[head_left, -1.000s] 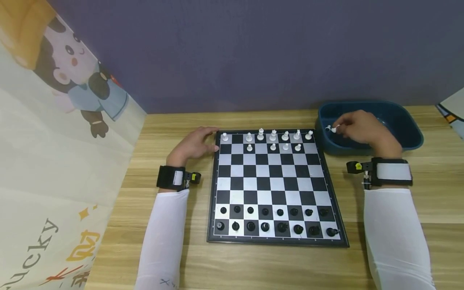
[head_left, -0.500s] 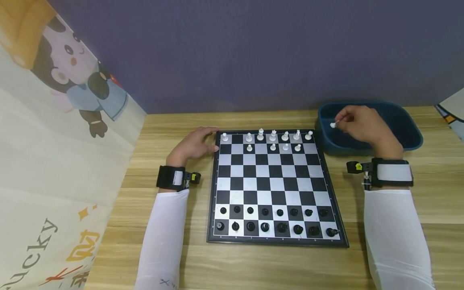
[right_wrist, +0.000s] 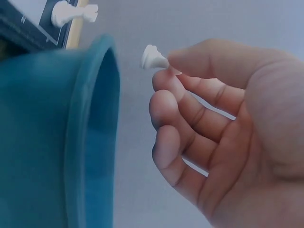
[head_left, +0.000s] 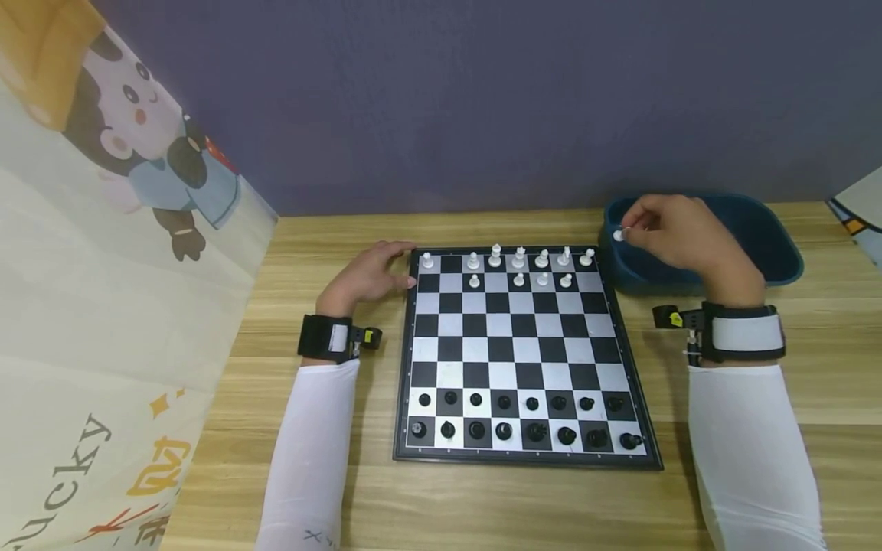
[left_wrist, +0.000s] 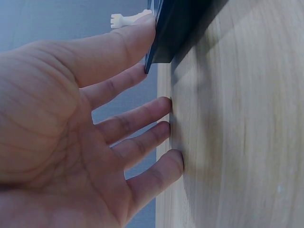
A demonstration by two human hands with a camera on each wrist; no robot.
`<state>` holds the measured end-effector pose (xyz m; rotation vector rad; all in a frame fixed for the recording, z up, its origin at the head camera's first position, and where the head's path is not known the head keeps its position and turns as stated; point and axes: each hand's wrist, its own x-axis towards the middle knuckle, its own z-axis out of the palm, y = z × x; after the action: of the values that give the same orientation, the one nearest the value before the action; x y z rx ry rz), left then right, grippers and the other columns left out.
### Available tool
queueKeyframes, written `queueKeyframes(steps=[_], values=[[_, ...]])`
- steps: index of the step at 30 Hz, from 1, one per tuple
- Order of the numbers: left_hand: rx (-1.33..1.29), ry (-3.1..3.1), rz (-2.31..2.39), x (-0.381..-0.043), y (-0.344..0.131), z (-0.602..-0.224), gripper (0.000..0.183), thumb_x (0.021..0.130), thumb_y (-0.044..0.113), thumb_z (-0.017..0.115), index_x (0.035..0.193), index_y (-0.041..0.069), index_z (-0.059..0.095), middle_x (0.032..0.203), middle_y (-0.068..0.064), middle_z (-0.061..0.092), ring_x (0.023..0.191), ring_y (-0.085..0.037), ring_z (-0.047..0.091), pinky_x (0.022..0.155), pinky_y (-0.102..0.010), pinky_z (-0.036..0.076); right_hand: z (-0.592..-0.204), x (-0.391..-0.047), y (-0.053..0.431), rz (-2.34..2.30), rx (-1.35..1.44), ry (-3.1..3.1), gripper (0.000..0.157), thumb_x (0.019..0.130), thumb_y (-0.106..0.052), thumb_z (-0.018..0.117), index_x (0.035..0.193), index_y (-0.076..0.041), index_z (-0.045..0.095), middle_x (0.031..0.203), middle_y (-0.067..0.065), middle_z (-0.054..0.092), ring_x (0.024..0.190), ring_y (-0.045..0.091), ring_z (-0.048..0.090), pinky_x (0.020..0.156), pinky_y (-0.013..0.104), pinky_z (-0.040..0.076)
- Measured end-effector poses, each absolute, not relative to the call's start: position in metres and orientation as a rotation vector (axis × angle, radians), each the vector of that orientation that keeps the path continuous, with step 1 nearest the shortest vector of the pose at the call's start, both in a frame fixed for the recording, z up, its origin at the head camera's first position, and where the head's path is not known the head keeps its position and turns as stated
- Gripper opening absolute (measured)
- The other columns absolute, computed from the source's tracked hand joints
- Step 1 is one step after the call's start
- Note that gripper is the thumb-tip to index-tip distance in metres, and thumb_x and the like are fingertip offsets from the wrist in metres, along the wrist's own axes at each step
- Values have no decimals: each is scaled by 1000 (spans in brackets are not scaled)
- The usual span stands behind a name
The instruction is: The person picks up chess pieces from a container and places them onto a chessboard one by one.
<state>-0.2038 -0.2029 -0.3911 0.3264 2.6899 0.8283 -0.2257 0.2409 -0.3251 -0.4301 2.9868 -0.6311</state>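
My right hand (head_left: 678,236) is over the blue bin (head_left: 785,256) at the back right. Between thumb and fingertips it pinches a white chess pawn (right_wrist: 152,58), base pointing outward; the head is hidden by the fingers. In the right wrist view the pawn hangs higher than the bin's rim (right_wrist: 78,118). My left hand (head_left: 368,274) rests at the far left corner of the chessboard (head_left: 475,325), thumb and index finger touching its edge, other fingers loosely spread. A white rook (left_wrist: 126,20) stands just beyond the thumb in the left wrist view.
White pieces (head_left: 519,258) stand along the board's far side, with several white pawns (head_left: 474,281) before them. Two rows of black pieces (head_left: 504,431) fill the near side. A dark blue wall (head_left: 441,107) rises behind the wooden table (head_left: 482,509).
My right hand has lifted the white pawn up from inside the bin and shifted left toward the bin's left rim. The left hand and the board have stayed put.
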Motion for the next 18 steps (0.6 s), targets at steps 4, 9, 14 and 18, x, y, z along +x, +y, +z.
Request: queueKeyframes(steps=[4,9,14,18], values=[[330,2692,825,-204,-203,-392,67,81,39,64,141,30,34,143,-6,33,128,-30,33,98,-49,29,-326,-224,230,-642,-484,3009,18,89,-28,54,98,-12,59,89,5,56,78,23,49,63,39,38],[327,2699,827,-203,-204,-392,67,81,39,64,141,30,34,143,-6,34,127,-29,33,98,-49,29,-326,-221,213,-667,-578,3026,13,89,-24,55,97,-15,59,85,3,56,74,21,48,60,38,38],[320,2702,822,-204,-204,-393,66,82,40,63,141,31,34,143,-6,34,127,-29,33,98,-49,29,-321,-216,193,-703,-660,3019,12,89,-23,56,98,-16,61,85,0,57,74,18,50,61,35,39],[322,2704,824,-204,-202,-392,67,81,40,64,141,30,35,143,-5,34,127,-28,34,98,-48,29,-318,-209,173,-712,-762,2991,13,89,-22,55,98,-17,61,84,-3,58,74,14,52,61,32,42]])
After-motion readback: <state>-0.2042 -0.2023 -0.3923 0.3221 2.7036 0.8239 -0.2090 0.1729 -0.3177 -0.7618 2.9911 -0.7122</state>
